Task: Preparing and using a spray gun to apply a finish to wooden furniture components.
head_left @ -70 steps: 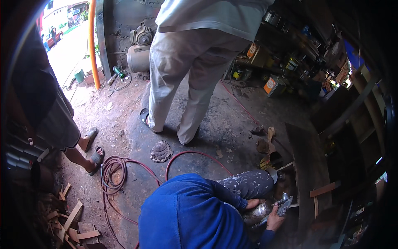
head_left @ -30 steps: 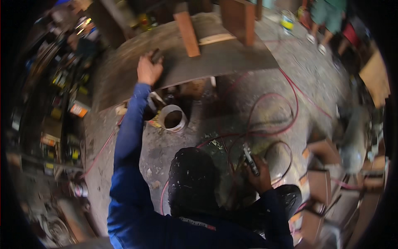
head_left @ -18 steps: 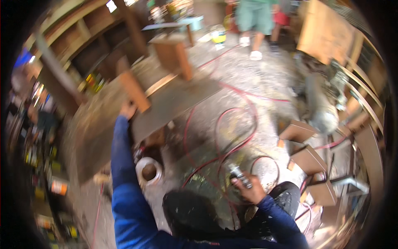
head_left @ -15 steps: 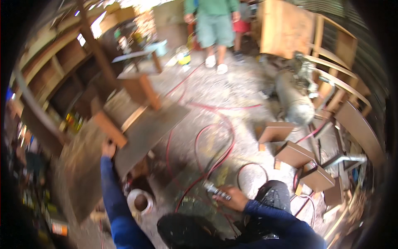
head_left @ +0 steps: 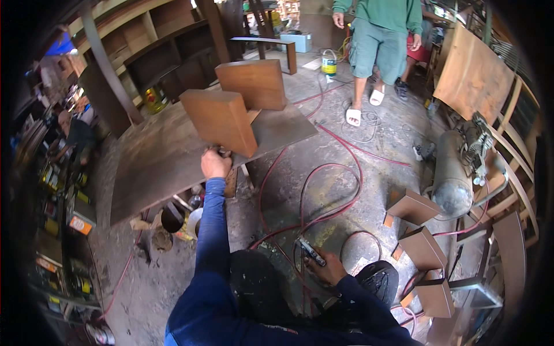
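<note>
My left hand (head_left: pixel 216 162) reaches to the near edge of a dark brown tabletop (head_left: pixel 156 150), fingers curled, right by the lower corner of a thick brown wooden panel (head_left: pixel 216 118). What those fingers hold, if anything, is hidden. A second brown panel (head_left: pixel 254 85) stands on edge just behind the first. Low in front of my knees, my right hand (head_left: pixel 328 267) is closed around a slim silver metal tool (head_left: pixel 311 252). Its far end points up and left, and its exact kind does not show. A red hose (head_left: pixel 303 202) loops over the floor near it.
Several brown angled panels (head_left: pixel 430 248) stand on the floor at right, near a compressor tank (head_left: pixel 453 193). Ahead stands a person in green (head_left: pixel 378 40), next to a paint can (head_left: pixel 329 62). Open cans (head_left: pixel 172 218) sit under the tabletop's near side. Cluttered shelves (head_left: pixel 63 225) line the left.
My view has swung left, so the tabletop and panels appear further right. My left hand stays at the panel's lower corner, and my right hand keeps hold of the silver tool.
</note>
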{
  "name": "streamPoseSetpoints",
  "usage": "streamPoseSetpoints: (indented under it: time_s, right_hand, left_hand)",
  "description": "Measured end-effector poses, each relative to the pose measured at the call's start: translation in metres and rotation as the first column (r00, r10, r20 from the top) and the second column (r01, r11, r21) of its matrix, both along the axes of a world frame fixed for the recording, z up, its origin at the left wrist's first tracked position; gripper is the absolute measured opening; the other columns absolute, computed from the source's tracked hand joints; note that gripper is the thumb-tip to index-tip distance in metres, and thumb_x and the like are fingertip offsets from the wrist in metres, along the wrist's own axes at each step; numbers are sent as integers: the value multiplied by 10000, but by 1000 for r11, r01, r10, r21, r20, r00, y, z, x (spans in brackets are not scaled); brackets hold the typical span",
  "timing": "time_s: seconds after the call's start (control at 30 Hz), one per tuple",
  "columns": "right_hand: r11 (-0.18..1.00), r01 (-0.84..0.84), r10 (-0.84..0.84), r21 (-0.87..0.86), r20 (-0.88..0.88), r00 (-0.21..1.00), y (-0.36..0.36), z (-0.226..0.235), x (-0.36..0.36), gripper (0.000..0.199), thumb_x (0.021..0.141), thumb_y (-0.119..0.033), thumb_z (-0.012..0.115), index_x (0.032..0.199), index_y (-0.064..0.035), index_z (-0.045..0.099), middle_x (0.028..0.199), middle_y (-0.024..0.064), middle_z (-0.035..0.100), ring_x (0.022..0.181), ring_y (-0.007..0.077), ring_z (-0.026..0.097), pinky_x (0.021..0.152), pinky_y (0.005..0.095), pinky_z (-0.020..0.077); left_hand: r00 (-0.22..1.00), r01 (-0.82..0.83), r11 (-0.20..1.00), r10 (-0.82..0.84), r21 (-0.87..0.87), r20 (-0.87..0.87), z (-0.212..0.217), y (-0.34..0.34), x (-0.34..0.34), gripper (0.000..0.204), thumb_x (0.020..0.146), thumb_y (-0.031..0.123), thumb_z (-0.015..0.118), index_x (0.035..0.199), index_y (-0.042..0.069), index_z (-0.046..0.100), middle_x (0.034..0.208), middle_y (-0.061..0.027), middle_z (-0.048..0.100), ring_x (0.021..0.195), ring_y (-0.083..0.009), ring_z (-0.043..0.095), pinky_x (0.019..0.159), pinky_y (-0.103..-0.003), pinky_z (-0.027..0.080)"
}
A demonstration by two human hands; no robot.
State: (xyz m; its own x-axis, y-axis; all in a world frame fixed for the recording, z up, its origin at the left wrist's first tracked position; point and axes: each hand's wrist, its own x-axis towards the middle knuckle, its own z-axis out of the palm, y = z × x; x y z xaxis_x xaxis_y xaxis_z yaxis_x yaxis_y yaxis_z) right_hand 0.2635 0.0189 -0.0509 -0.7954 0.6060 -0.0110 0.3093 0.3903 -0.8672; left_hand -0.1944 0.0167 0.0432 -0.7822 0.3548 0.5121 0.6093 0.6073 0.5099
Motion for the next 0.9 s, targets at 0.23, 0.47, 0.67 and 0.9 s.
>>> streamPoseSetpoints:
  time_s: [0.23,0.47,0.67,0.9]
  right_hand:
    - [986,-49,42,-157,-45,998,-9,7,-6,395,894,-202,716,1229,-6,643,1104,254,678,995,407,668,864,417,516]
    - [909,95,-117,-406,-28,993,-2,11,41,481,903,-278,735,1249,35,619,1102,230,691,1014,360,679,935,421,521]
    - [884,-432,365,-177,-314,876,-31,23,-126,469,909,-323,719,1212,26,640,1086,230,697,1006,366,681,909,427,524]
    - [941,-326,339,92,-259,905,9,-6,-151,468,916,-386,696,1159,14,669,1064,228,706,994,373,685,873,436,528]
  left_hand:
    - [923,158,938,-252,-310,-291,147,-58,-6,605,661,64,764,1249,50,621,1177,-221,652,989,-394,666,845,-492,550]
    - [638,590,388,-762,-708,114,188,108,2,1186,566,593,909,1482,17,425,1453,-224,511,1314,-365,524,1122,-430,418]
    - [798,446,622,-602,-643,-29,199,5,-29,1018,482,408,987,1333,43,563,1233,-210,655,1197,-378,596,1035,-413,472]
    - [713,431,668,-664,-607,-225,192,13,-41,983,583,505,928,1355,26,553,1311,-212,619,1240,-393,566,1083,-423,443]
